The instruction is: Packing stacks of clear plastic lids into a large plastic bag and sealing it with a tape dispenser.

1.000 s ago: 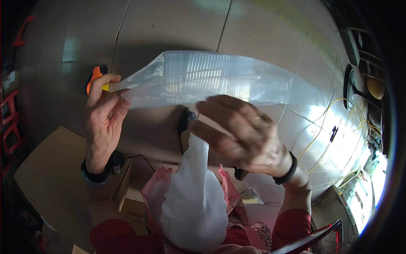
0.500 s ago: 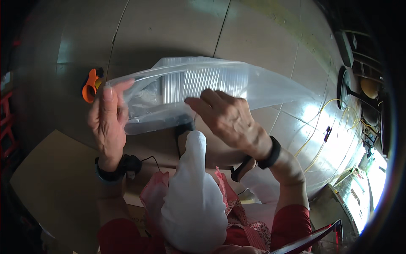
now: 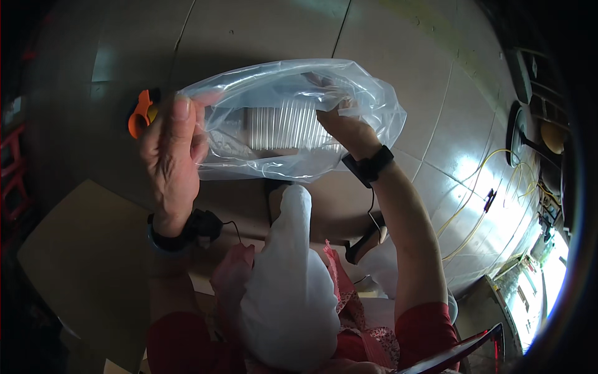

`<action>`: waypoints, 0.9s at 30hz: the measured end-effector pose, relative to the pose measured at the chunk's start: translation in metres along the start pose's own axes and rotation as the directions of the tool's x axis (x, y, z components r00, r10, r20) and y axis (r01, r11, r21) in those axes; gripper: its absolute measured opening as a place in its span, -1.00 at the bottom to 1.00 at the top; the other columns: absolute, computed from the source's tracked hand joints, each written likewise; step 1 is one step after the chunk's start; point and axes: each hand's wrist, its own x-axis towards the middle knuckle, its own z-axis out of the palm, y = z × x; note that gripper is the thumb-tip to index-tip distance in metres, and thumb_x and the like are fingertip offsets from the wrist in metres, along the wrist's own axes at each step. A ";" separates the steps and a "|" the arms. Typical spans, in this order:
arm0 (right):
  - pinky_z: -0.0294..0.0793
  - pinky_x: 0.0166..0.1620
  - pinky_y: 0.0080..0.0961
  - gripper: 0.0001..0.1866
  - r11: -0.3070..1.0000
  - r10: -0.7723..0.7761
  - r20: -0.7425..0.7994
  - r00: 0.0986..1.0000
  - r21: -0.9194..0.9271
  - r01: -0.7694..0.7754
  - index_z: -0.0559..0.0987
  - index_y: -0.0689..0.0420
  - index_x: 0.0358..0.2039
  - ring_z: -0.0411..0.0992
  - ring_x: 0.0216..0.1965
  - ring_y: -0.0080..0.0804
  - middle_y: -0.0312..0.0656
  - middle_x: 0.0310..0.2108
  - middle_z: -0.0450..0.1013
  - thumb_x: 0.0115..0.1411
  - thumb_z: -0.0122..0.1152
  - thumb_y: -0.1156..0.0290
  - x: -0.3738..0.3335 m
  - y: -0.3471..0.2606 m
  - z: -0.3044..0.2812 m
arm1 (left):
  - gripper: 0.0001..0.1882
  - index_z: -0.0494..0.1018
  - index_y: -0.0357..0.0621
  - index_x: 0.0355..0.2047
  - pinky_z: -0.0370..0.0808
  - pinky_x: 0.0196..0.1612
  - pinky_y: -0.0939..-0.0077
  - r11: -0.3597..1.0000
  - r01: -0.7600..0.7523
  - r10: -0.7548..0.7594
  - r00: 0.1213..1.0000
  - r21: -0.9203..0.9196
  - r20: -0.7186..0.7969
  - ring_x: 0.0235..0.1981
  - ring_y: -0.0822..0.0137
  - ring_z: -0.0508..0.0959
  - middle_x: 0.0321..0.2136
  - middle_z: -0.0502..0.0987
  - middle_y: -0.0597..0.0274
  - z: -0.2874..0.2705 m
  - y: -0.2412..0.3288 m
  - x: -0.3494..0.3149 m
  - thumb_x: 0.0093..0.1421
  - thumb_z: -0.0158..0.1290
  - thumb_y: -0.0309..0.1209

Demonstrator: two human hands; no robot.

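Head view: left hand (image 3: 171,156) pinches the clear bag's (image 3: 374,106) mouth, holding it open above the floor (image 3: 261,31); right hand (image 3: 349,128), inside, grips the ribbed cup stack (image 3: 283,124), likely to steady it; white sack (image 3: 289,280) on lap

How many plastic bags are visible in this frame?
2. A clear bag is held up between the left hand and the right hand, with ribbed clear containers inside. A white bag sits in the lap below. Others may be hidden.
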 end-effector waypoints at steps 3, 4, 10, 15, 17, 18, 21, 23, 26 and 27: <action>0.51 -0.05 -0.46 -0.53 0.994 0.033 -0.115 0.993 -0.096 -0.044 0.41 0.33 0.09 0.49 -0.17 -0.36 -0.08 -0.17 0.49 0.18 0.13 0.41 0.015 0.021 -0.005 | -0.58 0.56 -0.28 -0.21 0.00 -0.68 0.79 1.000 0.000 0.000 1.000 0.012 -0.030 -0.71 0.70 0.10 -0.49 0.41 0.42 -0.003 -0.001 -0.001 0.41 -0.18 -0.19; 0.51 -0.04 -0.43 -0.56 0.981 -0.043 -0.120 0.992 -0.191 0.020 0.42 0.32 0.07 0.49 -0.15 -0.34 -0.09 -0.17 0.49 0.18 0.13 0.43 0.016 0.027 -0.004 | -0.58 0.56 -0.28 -0.21 -0.01 -0.68 0.79 1.000 -0.017 0.017 1.000 0.001 -0.020 -0.71 0.70 0.10 -0.48 0.43 0.41 -0.004 -0.001 -0.001 0.41 -0.18 -0.19; 0.51 -0.07 -0.37 -0.62 0.596 0.107 0.076 0.991 0.793 -0.125 0.47 0.18 0.03 0.52 -0.14 -0.22 -0.08 -0.16 0.50 0.17 0.16 0.44 -0.020 0.061 -0.014 | -0.57 0.54 -0.25 -0.31 0.02 -0.67 0.75 1.000 0.012 -0.012 1.000 0.020 0.002 -0.74 0.71 0.08 -0.43 0.54 0.36 -0.004 0.002 0.002 0.38 -0.13 -0.13; 0.47 -0.07 -0.32 -0.46 -0.273 -0.228 0.362 0.904 0.867 -0.416 0.51 0.03 0.02 0.50 -0.15 -0.20 -0.13 -0.20 0.54 0.10 0.25 0.00 -0.068 0.161 -0.046 | -0.58 0.49 -0.22 -0.44 0.00 -0.70 0.76 1.000 -0.001 0.004 0.995 0.029 -0.095 -0.75 0.71 0.08 -0.32 0.60 0.23 -0.017 -0.002 0.003 0.37 -0.10 -0.12; 0.42 0.02 -0.26 -0.39 -0.314 -0.346 0.386 0.855 0.811 -0.494 0.50 0.04 0.03 0.48 -0.09 -0.18 -0.14 -0.15 0.52 0.04 0.32 -0.04 -0.100 0.186 -0.032 | -0.58 0.45 -0.20 -0.49 -0.01 -0.71 0.77 0.998 0.058 -0.056 0.990 0.013 -0.129 -0.75 0.71 0.09 -0.24 0.61 0.16 -0.020 -0.002 0.005 0.36 -0.09 -0.14; 0.38 0.10 -0.24 -0.33 -0.400 -0.359 0.513 0.780 0.671 -0.625 0.50 0.04 0.04 0.47 -0.09 -0.19 -0.14 -0.14 0.51 -0.05 0.38 -0.04 -0.116 0.181 -0.030 | -0.59 0.46 -0.21 -0.47 0.00 -0.69 0.77 0.999 0.040 -0.036 0.990 0.029 -0.133 -0.72 0.71 0.10 -0.20 0.60 0.15 -0.023 -0.003 0.003 0.37 -0.10 -0.15; 0.37 0.13 -0.22 -0.66 0.337 -0.099 0.368 0.925 0.887 -0.317 0.55 0.12 -0.13 0.48 -0.10 -0.27 -0.17 -0.20 0.52 0.04 0.29 0.37 -0.173 0.180 -0.017 | -0.60 0.52 -0.22 -0.42 -0.02 -0.66 0.75 0.998 -0.053 0.045 0.983 -0.042 -0.176 -0.68 0.71 0.08 -0.41 0.57 0.31 0.001 0.000 0.011 0.38 -0.10 -0.16; 0.38 0.11 -0.20 -0.72 0.219 -0.163 0.394 0.905 0.908 -0.356 0.55 0.13 -0.18 0.49 -0.12 -0.26 -0.18 -0.25 0.53 0.04 0.26 0.45 -0.154 0.216 -0.026 | -0.61 0.56 -0.28 -0.32 0.00 -0.61 0.76 0.997 -0.083 0.081 0.984 -0.003 -0.159 -0.64 0.72 0.12 -0.53 0.40 0.45 0.000 0.005 0.016 0.37 -0.08 -0.18; 0.39 0.11 -0.18 -0.77 0.044 -0.170 0.358 0.918 0.934 -0.355 0.56 0.15 -0.27 0.50 -0.16 -0.26 -0.19 -0.34 0.54 0.00 0.23 0.54 -0.148 0.210 -0.029 | -0.59 0.57 -0.28 -0.33 -0.03 -0.61 0.74 0.989 -0.080 0.107 0.965 0.121 -0.239 -0.64 0.70 0.10 -0.60 0.31 0.49 -0.010 0.004 0.012 0.37 -0.08 -0.17; 0.39 0.12 -0.17 -0.77 0.013 -0.104 0.333 0.937 0.943 -0.333 0.56 0.15 -0.29 0.51 -0.18 -0.25 -0.18 -0.37 0.54 -0.03 0.23 0.54 -0.149 0.200 -0.028 | -0.58 0.58 -0.29 -0.33 -0.04 -0.64 0.72 0.985 -0.061 0.105 0.953 0.159 -0.285 -0.67 0.69 0.07 -0.67 0.23 0.53 -0.013 0.004 0.012 0.38 -0.09 -0.17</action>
